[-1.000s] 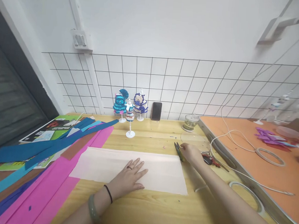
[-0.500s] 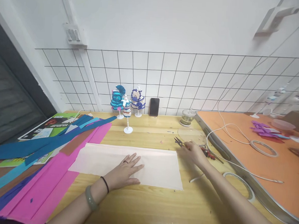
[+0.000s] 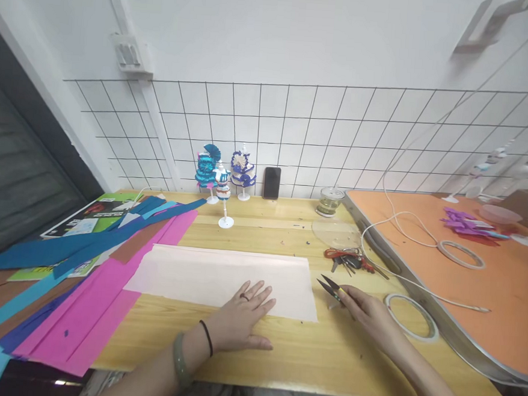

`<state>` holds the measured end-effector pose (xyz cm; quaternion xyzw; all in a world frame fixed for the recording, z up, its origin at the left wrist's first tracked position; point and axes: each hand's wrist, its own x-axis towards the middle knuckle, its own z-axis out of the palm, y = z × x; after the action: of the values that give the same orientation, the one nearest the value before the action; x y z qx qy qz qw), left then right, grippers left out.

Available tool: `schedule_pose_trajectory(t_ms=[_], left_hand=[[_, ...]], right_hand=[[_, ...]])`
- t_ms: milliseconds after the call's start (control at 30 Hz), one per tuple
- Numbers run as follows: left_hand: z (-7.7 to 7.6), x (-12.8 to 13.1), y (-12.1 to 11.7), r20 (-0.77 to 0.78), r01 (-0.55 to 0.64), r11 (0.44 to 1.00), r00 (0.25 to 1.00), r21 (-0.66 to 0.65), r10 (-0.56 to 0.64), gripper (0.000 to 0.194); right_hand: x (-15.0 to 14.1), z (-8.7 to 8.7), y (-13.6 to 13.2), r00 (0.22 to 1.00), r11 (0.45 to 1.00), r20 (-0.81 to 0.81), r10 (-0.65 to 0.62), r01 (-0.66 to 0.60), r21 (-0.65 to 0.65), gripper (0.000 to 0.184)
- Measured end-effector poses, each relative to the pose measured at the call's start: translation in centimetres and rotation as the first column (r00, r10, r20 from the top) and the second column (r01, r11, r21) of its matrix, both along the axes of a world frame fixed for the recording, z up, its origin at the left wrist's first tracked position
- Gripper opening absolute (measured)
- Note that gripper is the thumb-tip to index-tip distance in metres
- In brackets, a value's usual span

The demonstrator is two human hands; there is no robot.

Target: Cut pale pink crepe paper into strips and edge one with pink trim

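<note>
A wide pale pink sheet of paper (image 3: 186, 271) lies flat on the wooden table. My left hand (image 3: 247, 314) rests palm down over the sheet's lower edge, fingers spread, holding nothing. To the right of the sheet, my right hand (image 3: 364, 310) is closed around a pair of scissors (image 3: 330, 287). Their dark blades are slightly parted and point left toward the sheet's right edge, apart from it. The handles are hidden in my fingers.
Coloured paper strips (image 3: 99, 283) cover the left side. Small decorated dress forms (image 3: 223, 189), a phone (image 3: 271, 183) and a glass jar (image 3: 329, 201) stand at the back. Keys (image 3: 350, 261), a tape roll (image 3: 412, 317) and a white cable (image 3: 424, 290) lie right, beside an orange table (image 3: 499, 323).
My right hand has brought the scissors down and toward me, away from the keys, which now show fully. My left hand has slid right and nearer along the sheet.
</note>
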<state>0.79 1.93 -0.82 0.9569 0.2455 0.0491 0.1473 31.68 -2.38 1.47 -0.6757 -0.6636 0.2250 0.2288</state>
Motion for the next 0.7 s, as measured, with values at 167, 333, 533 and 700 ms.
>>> schedule_pose_trajectory(t_ms=[167,333,533,700], left_hand=[[-0.3,0.0,-0.1,0.025,-0.024,0.999,0.999,0.024,0.024,0.073],[0.2,-1.2,-0.3,0.049,-0.092,0.995,0.995,0.043,0.09,0.071],[1.2,-7.7,-1.1,0.05,-0.311,0.942,0.95,0.129,0.307,0.056],[1.9,-15.2,-1.4,0.015,-0.453,0.856,0.886,0.25,0.464,0.037]], right_hand=[[0.9,-1.8,4.1,0.924,0.992,0.37,-0.095,0.055,0.117,0.038],[0.8,-3.3,6.4,0.871,0.989,0.477,-0.114,0.053,0.14,0.033],[-0.5,-2.8,3.9,0.808,0.928,0.582,-0.097,-0.138,0.346,0.032],[-4.4,-1.3,0.1,0.761,0.787,0.546,0.35,-0.555,0.27,0.031]])
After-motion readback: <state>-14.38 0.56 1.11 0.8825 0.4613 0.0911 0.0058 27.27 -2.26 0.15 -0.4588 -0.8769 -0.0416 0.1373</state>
